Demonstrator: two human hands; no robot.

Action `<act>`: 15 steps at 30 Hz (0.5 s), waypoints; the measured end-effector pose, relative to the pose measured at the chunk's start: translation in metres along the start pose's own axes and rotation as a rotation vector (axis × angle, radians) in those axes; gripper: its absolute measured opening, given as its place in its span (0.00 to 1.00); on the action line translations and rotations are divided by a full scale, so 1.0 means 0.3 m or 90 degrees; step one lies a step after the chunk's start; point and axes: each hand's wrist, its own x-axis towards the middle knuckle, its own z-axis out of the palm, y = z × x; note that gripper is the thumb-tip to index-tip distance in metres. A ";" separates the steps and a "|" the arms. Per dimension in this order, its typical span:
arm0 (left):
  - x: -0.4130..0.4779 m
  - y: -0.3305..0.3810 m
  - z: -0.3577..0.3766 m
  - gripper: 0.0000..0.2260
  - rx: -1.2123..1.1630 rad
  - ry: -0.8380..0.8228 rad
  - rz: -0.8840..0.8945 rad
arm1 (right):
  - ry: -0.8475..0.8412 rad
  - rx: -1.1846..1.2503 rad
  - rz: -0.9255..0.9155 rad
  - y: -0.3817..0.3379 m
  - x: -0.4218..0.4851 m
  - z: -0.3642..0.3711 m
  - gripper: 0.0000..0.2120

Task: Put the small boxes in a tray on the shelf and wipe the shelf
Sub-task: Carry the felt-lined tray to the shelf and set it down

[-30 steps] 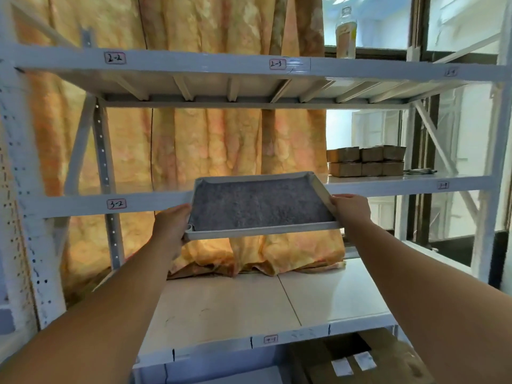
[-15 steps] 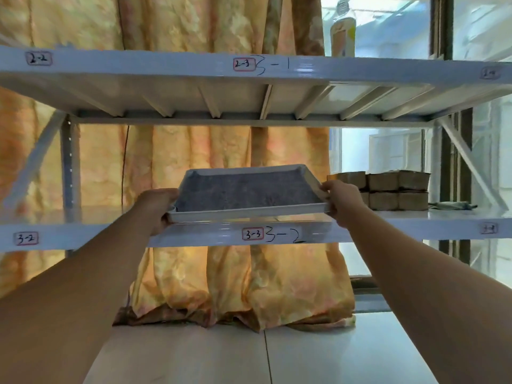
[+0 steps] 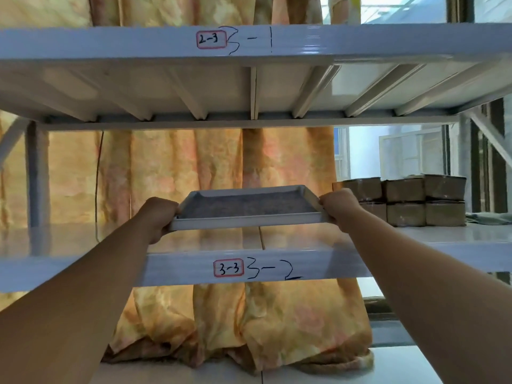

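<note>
Left hand (image 3: 162, 214) and right hand (image 3: 339, 206) gripped the tray (image 3: 249, 222) by its ends, now raised just above the shelf (image 3: 415, 239) near the small boxes (image 3: 401, 200), seemingly ready for setting down.

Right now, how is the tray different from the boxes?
The tray is grey and flat; the boxes are brown and blocky. The left hand and right hand hold the tray; the boxes sit stacked on the shelf, untouched. Both are at the same shelf.
</note>
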 end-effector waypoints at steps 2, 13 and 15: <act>0.035 -0.005 0.021 0.07 0.062 -0.001 0.000 | -0.021 -0.116 -0.026 -0.005 0.047 -0.001 0.15; 0.174 -0.017 0.054 0.21 0.240 -0.120 0.015 | -0.071 -0.364 -0.021 -0.047 0.194 0.097 0.12; 0.183 -0.022 0.059 0.14 0.276 -0.143 0.025 | -0.090 -0.362 0.013 -0.054 0.195 0.110 0.08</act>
